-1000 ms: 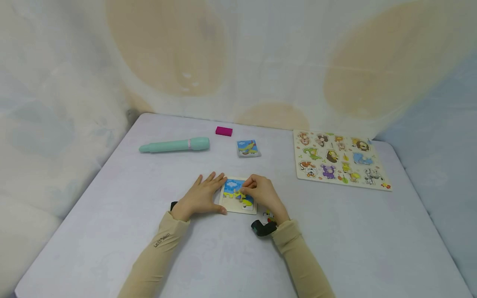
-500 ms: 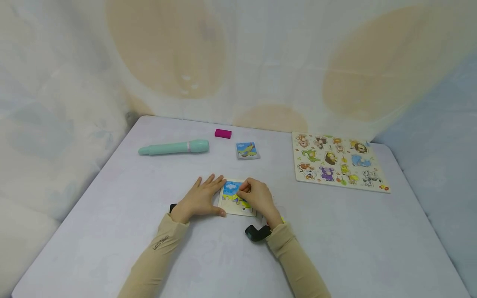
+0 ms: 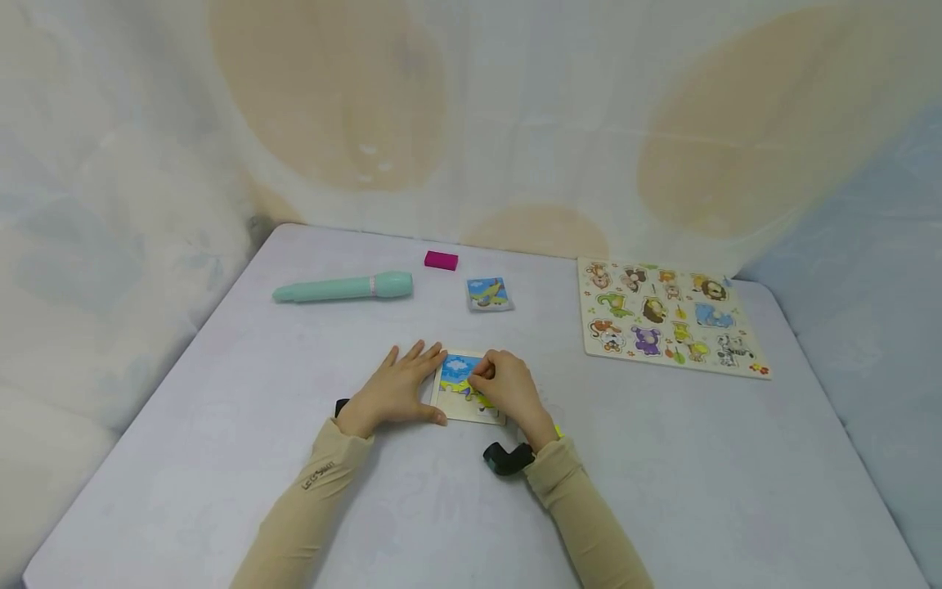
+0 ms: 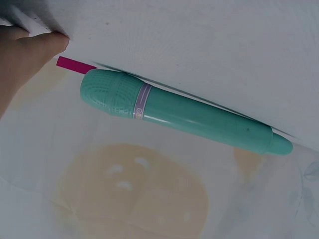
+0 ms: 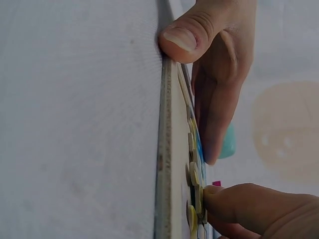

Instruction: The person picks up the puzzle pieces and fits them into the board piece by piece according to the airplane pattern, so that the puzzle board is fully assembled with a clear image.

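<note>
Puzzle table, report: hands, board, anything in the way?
Left hand spread at left edge of puzzle board. Right hand pinching puzzle piece on it. Board part-filled, near-left corner bare. Microphone, pink block beyond, not in the way.

L grip point(image 3: 395, 396) is palm down, fingers straight & spread fwd, thumb stuck out twd R side. R grip point(image 3: 512, 390) is curled, thumb & index tips tog. in a pinch. L forearm point(image 3: 303, 499) & R forearm point(image 3: 589, 515), both tan-sleeved, reach fwd, angled in twd e/o.
</note>
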Action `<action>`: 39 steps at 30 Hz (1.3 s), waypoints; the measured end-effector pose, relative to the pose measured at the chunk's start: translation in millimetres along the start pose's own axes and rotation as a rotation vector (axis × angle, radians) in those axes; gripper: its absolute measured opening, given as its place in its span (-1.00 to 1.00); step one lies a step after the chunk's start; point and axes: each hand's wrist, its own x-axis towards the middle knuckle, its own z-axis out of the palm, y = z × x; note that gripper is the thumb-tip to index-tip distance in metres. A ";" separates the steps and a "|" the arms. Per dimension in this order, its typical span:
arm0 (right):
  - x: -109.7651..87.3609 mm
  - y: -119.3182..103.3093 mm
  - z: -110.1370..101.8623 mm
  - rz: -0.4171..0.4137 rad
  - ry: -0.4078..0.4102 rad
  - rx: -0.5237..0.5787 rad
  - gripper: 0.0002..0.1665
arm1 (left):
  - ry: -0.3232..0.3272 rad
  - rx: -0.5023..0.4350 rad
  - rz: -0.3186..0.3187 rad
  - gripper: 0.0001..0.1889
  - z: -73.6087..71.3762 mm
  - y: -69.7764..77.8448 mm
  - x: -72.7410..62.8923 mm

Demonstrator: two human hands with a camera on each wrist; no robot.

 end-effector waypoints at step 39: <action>-63.4 68.4 -68.9 -0.039 -0.257 0.112 -0.46 | 0.012 -0.003 -0.007 0.12 8.8 -7.9 9.3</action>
